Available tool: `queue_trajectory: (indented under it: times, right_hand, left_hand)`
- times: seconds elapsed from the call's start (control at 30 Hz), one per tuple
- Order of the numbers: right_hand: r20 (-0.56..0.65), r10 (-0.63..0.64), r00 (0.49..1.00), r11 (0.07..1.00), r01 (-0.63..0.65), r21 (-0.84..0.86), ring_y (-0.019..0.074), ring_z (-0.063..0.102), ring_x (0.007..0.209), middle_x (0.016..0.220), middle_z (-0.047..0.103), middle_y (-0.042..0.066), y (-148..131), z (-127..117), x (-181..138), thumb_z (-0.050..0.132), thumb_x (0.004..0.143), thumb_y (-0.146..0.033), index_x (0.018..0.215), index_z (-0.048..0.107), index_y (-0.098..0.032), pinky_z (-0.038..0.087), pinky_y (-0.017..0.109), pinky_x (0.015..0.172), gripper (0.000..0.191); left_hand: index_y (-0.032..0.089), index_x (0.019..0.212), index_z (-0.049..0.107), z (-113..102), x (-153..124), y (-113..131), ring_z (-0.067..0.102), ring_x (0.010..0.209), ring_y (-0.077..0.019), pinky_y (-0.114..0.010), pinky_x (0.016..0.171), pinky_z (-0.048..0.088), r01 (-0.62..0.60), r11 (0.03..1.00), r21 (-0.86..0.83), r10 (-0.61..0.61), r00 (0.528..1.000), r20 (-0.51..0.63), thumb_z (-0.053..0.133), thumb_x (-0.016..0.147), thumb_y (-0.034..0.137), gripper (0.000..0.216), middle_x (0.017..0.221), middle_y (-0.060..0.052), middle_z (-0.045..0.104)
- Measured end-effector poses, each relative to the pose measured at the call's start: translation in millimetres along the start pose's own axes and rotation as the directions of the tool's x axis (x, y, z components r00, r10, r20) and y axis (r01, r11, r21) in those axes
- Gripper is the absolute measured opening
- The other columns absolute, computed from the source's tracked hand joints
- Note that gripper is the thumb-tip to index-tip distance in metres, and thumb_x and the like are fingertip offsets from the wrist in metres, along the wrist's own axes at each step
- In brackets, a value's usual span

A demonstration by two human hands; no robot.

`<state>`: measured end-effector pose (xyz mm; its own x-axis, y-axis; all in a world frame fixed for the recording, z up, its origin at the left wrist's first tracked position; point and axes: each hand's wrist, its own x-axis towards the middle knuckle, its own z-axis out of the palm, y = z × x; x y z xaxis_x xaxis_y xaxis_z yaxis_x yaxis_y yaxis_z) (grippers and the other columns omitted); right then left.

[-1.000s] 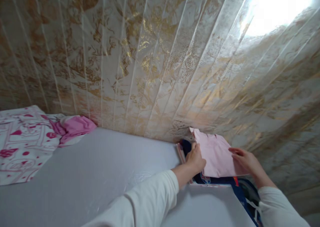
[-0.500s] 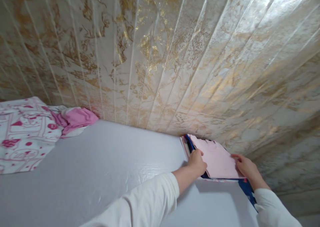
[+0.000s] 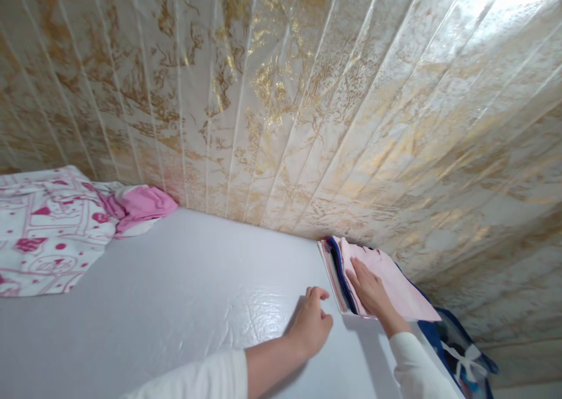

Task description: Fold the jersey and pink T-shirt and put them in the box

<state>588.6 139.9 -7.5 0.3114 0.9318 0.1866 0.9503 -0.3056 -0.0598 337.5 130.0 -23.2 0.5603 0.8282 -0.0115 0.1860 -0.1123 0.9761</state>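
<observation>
A stack of folded cloth lies against the wall, with a pale pink folded cloth (image 3: 395,282) on top and dark blue and white layers (image 3: 339,282) showing at its left edge. My right hand (image 3: 369,286) rests flat on the pink cloth near that edge, fingers stretched out. Just left of the stack, my left hand (image 3: 311,324) hovers over the pale surface, apart from the cloth. Its fingers are loosely curled, with a gap to the thumb and nothing between them.
A pale, glossy surface (image 3: 184,293) runs along a gold-patterned wall (image 3: 272,118). On the far left lies a white cloth with pink prints (image 3: 48,241), beside a pink cloth (image 3: 147,204). A blue-trimmed bag (image 3: 456,343) with a white ribbon sits at the lower right.
My left hand has let go of the stack's left edge and drawn back left. My right hand has moved left from the far edge onto the pink cloth. More of the blue-trimmed bag shows.
</observation>
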Motion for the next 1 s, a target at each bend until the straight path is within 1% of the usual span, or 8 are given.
queue_trajectory:
  times: [0.17,0.27,0.37,0.47,0.57,0.8,0.9,1.0]
  right_hand:
    - [0.013,0.046,0.999,0.996,-0.047,0.076,0.0217,0.042,0.135,0.146,0.046,0.013,-2,1,12,0.018,0.095,-0.046,0.14,0.044,-0.011,0.035,0.039,0.11,0.063]
    - [0.002,0.03,1.0,0.995,-0.03,0.093,0.021,0.041,0.136,0.148,0.043,0.013,-13,1,26,0.02,0.094,-0.049,0.142,0.04,-0.012,0.032,0.037,0.111,0.064]
    - [-0.002,0.029,1.0,0.996,-0.029,0.08,0.0261,0.032,0.141,0.151,0.037,0.015,-35,14,39,0.035,0.089,-0.054,0.143,0.037,-0.011,0.028,0.042,0.113,0.07]
    - [-0.016,0.059,0.998,0.996,-0.058,0.064,0.0322,0.024,0.143,0.154,0.029,0.021,-52,29,47,0.046,0.084,-0.045,0.144,0.034,-0.005,0.024,0.049,0.113,0.073]
    - [-0.037,0.068,0.997,0.995,-0.066,0.07,0.0319,0.025,0.143,0.153,0.03,0.023,-55,33,50,0.042,0.084,-0.033,0.142,0.036,-0.003,0.023,0.05,0.113,0.066]
    - [-0.156,-0.013,0.988,0.983,0.041,0.181,0.0282,0.042,0.134,0.142,0.048,0.019,-58,-1,39,0.038,0.084,-0.047,0.137,0.041,-0.011,0.033,0.045,0.11,0.064]
    - [-0.241,-0.108,0.965,0.944,0.175,0.278,0.0311,0.038,0.137,0.144,0.044,0.02,-111,7,9,0.04,0.085,-0.051,0.138,0.039,-0.011,0.029,0.049,0.112,0.067]
    - [-0.304,-0.281,0.91,0.811,0.394,0.432,0.0287,0.039,0.136,0.146,0.043,0.017,-200,39,-40,0.041,0.09,-0.051,0.142,0.036,-0.014,0.033,0.048,0.112,0.064]
  left_hand:
    - [0.023,0.106,0.055,-92,-58,-37,0.052,0.066,-0.0135,-0.023,0.065,0.041,0.036,0.999,-0.036,-0.034,0.998,0.053,0.045,0.084,0.019,0.025,0.076,0.004,0.055]
    - [0.024,0.104,0.057,-141,-86,-51,0.054,0.069,-0.0144,-0.023,0.065,0.041,0.065,0.998,0.007,-0.064,0.997,-0.036,0.044,0.084,0.026,0.023,0.078,0.003,0.056]
    - [0.024,0.103,0.057,-167,-104,-60,0.055,0.071,-0.0151,-0.024,0.066,0.041,0.096,0.994,0.052,-0.089,0.988,-0.124,0.043,0.083,0.029,0.025,0.084,0.001,0.06]
    - [0.024,0.1,0.058,-173,-111,-62,0.055,0.07,-0.0148,-0.023,0.065,0.041,0.108,0.992,0.065,-0.099,0.986,-0.133,0.044,0.082,0.029,0.024,0.087,0.001,0.063]
    - [0.024,0.098,0.059,-172,-112,-60,0.055,0.07,-0.0143,-0.022,0.064,0.041,0.1,0.992,0.081,-0.092,0.991,-0.098,0.044,0.082,0.028,0.022,0.087,0.001,0.064]
    - [0.023,0.094,0.059,-172,-113,-49,0.057,0.07,-0.0125,-0.02,0.065,0.039,0.06,0.984,0.168,-0.047,0.996,-0.076,0.04,0.084,0.016,0.024,0.084,0.004,0.065]
    - [0.024,0.094,0.061,-167,-119,-43,0.059,0.074,-0.0124,-0.02,0.068,0.04,0.03,0.985,0.17,-0.015,0.996,-0.088,0.043,0.083,0.011,0.025,0.087,0.005,0.067]
    - [0.026,0.098,0.062,-170,-122,-39,0.059,0.074,-0.0123,-0.02,0.067,0.041,-0.019,0.981,0.195,0.052,0.984,-0.168,0.044,0.081,0.007,0.031,0.089,0.004,0.065]
